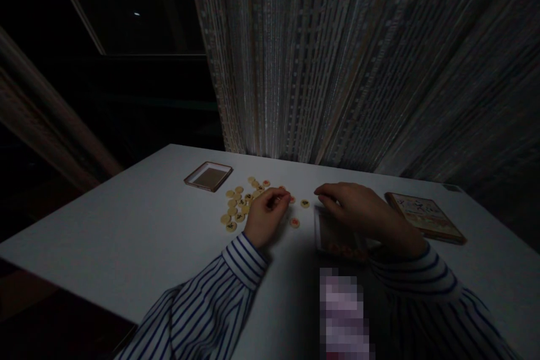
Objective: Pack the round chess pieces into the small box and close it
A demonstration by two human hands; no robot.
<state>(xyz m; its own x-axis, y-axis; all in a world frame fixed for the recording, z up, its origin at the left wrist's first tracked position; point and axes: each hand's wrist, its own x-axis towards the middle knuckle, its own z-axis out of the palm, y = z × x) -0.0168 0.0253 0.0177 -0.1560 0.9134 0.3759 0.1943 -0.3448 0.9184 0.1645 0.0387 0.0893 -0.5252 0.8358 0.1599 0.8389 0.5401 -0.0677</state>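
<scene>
Round wooden discs [239, 217], some with black marks, lie scattered on the white table, left of centre. My left hand [268, 212] is over the right side of this group, thumb and fingers pinched together; what they hold, if anything, is too small to tell. A disc with a red mark [295, 223] lies just right of it, and a dark-marked disc [305, 203] lies between my hands. My right hand [352, 205] hangs over a clear tray [319, 239] with several red-marked discs along its near side. Its thumb and fingertips are close together, their contents unclear.
An open shallow box [208, 176] sits at the back left of the white table [169, 247]. A flat box with a picture lid [426, 216] lies at the right. String curtains [287, 67] hang behind the far edge, and a pixelated patch covers the near middle.
</scene>
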